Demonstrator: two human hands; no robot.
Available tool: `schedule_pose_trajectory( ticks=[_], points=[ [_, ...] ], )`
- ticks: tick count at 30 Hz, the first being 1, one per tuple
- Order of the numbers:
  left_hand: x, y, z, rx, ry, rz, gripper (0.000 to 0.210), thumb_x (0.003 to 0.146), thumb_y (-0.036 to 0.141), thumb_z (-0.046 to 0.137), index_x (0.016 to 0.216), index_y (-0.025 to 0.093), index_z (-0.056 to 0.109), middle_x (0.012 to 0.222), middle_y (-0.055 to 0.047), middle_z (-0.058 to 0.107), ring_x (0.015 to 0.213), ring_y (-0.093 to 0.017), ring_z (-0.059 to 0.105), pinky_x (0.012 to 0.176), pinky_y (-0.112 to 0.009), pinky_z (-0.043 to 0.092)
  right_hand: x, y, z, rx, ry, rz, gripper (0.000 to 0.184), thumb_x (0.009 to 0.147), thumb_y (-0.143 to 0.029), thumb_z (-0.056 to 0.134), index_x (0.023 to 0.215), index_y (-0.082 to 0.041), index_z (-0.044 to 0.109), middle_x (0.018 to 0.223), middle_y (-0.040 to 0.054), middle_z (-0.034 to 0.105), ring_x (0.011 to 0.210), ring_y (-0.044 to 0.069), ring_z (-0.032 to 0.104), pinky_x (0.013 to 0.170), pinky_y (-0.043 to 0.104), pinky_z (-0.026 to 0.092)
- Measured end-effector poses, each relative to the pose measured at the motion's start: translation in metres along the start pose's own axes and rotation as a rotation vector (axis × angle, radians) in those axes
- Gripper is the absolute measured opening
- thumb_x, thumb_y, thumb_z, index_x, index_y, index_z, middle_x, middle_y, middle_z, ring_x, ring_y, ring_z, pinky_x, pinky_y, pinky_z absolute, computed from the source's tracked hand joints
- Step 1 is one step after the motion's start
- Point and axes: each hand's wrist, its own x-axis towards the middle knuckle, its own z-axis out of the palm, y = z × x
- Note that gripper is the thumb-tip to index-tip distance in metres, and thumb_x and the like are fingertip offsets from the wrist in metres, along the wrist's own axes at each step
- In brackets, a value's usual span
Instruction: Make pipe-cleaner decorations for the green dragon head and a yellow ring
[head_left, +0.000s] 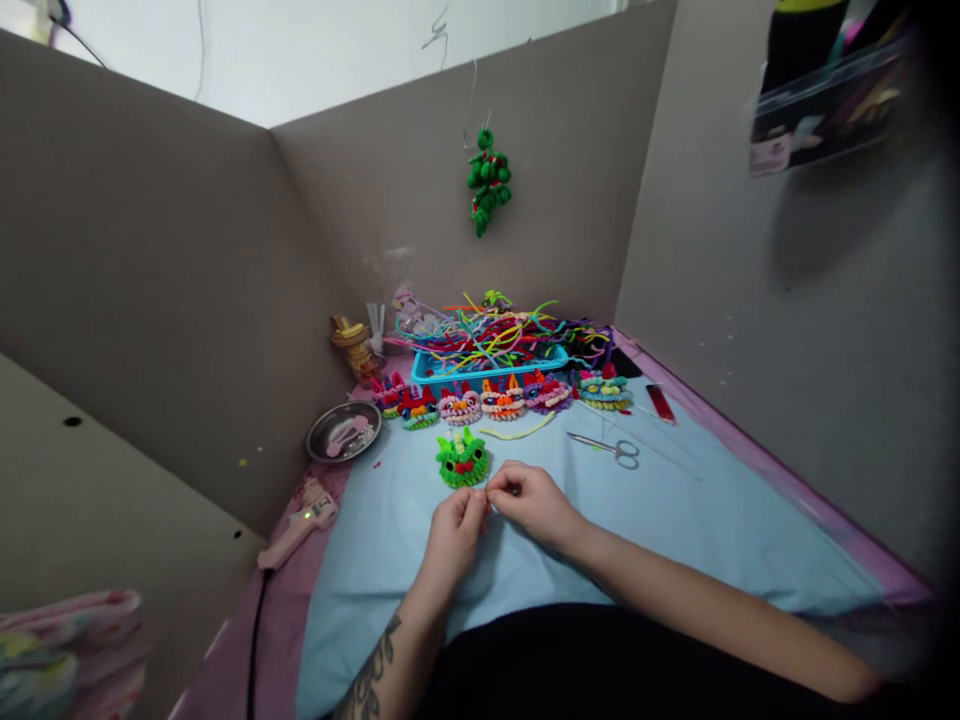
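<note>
Sitting where, that green creature head (463, 458)?

It's resting on the pale blue cloth (397, 530), facing the person, just beyond the left hand (454, 525) and right hand (536, 502). Both are pinching, thumb to finger, tips almost meeting; I cannot tell what, if anything, is lying between them.

And how is it likely handling?

I'm guessing light and soft: the thick, fuzzy pile is looking squashy, perhaps covering thin wire, so it's probably yielding under a squeeze and not slipping away.

Where are you advising a hold?

Low on the rounded sides. I'm sparing the pointed ears, dark eyes and red nose, as those are looking easiest to bend or pull loose.

What textures are lying about?

A fuzzy yellow strip (519, 436) is curving beyond it, smooth metal scissors (604, 445) are lying off to the right, and a row of knobbly, many-coloured heads (502, 399) is standing before a glossy blue basket (435, 380), where slender plush stems (495, 340) are spilling over the rim
</note>
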Motion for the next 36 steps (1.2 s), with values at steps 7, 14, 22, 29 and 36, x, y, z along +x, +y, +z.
schedule_pose_trajectory(
  ticks=[7, 14, 22, 29, 36],
  points=[
    [0.0, 0.003, 0.0, 0.013, -0.017, -0.017, 0.037, 0.081, 0.043, 0.042, 0.055, 0.017, 0.043, 0.051, 0.003, 0.04, 0.053, -0.011, 0.038, 0.054, -0.023, 0.03, 0.0, 0.007, 0.006, -0.074, -0.002, -0.057, 0.011, 0.07, -0.01, 0.05, 0.061, -0.016, 0.055, 0.065, -0.0015, 0.052, 0.06, 0.01, 0.048, 0.056, 0.021, 0.038],
    [0.001, 0.003, -0.003, -0.04, -0.074, -0.068, 0.039, 0.079, 0.043, 0.044, 0.051, 0.017, 0.042, 0.047, 0.004, 0.039, 0.047, -0.009, 0.034, 0.047, -0.022, 0.026, -0.003, 0.006, 0.004, -0.197, 0.0, -0.278, 0.015, 0.07, -0.005, 0.049, 0.064, -0.018, 0.052, 0.07, -0.0001, 0.05, 0.066, 0.012, 0.048, 0.062, 0.024, 0.04],
    [-0.002, 0.006, -0.012, -0.678, -0.23, -0.339, 0.03, 0.075, 0.044, 0.056, 0.068, 0.016, 0.046, 0.047, 0.009, 0.03, 0.04, -0.004, 0.016, 0.037, -0.017, 0.009, -0.002, 0.006, -0.001, -0.197, 0.043, -0.326, 0.015, 0.075, -0.007, 0.048, 0.075, -0.019, 0.057, 0.076, 0.0023, 0.053, 0.07, 0.014, 0.051, 0.062, 0.025, 0.041],
    [-0.002, 0.005, -0.015, -0.847, -0.245, -0.361, 0.032, 0.072, 0.042, 0.062, 0.071, 0.015, 0.046, 0.048, 0.009, 0.028, 0.043, -0.004, 0.016, 0.037, -0.015, 0.011, -0.001, 0.001, -0.007, -0.115, 0.116, -0.279, 0.016, 0.082, -0.011, 0.042, 0.076, -0.019, 0.055, 0.078, 0.0028, 0.053, 0.076, 0.015, 0.052, 0.071, 0.027, 0.041],
    [-0.003, 0.006, -0.014, -0.842, -0.284, -0.354, 0.032, 0.071, 0.042, 0.063, 0.069, 0.015, 0.046, 0.048, 0.008, 0.027, 0.042, -0.004, 0.016, 0.037, -0.015, 0.009, 0.002, 0.003, -0.011, -0.096, 0.101, -0.247, 0.023, 0.086, -0.017, 0.037, 0.068, -0.019, 0.051, 0.069, 0.0015, 0.05, 0.07, 0.015, 0.05, 0.068, 0.027, 0.04]
  ],
)
